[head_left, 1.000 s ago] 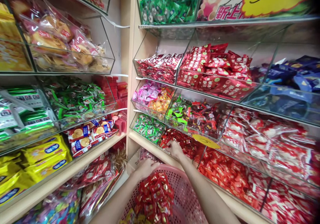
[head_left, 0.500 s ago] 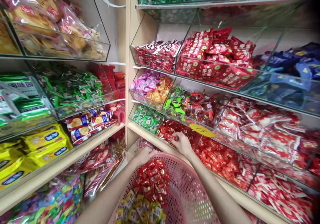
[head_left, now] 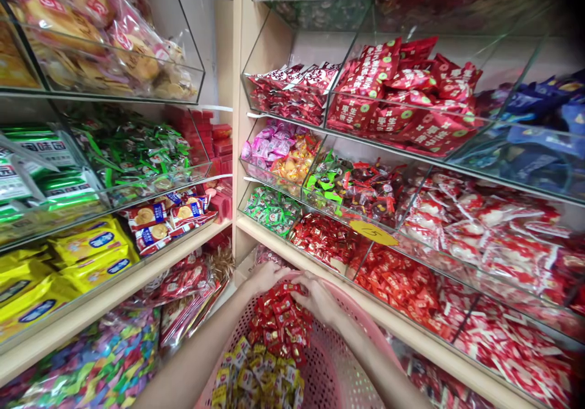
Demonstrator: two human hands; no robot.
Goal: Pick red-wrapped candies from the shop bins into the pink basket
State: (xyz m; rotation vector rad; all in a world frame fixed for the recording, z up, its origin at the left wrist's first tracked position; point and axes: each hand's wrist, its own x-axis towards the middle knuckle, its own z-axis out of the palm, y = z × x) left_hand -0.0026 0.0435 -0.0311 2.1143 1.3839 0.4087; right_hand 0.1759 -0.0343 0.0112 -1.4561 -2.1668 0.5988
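Note:
A pink perforated basket [head_left: 340, 360] sits low in front of me, holding a heap of small red wrapped candies [head_left: 280, 322] and yellow ones [head_left: 249, 378] below them. My left hand [head_left: 265, 276] grips the basket's far rim, fingers curled over it. My right hand [head_left: 317, 299] lies on the red heap inside the basket, fingers bent around some of the candies. Just beyond the hands a clear bin of the same red candies [head_left: 325, 238] stands on the lower right shelf.
Clear bins fill the shelves all round: green candies [head_left: 269, 209], pink and orange sweets [head_left: 283, 156], red packets [head_left: 402, 98], white-red packets [head_left: 493, 232]. A yellow price tag [head_left: 372, 232] sticks to a bin front. The left shelves hold yellow packs [head_left: 86, 256] and biscuits.
My right hand has come back from the red candy bin on the shelf and now rests on the heap in the basket. The view has tipped slightly downward.

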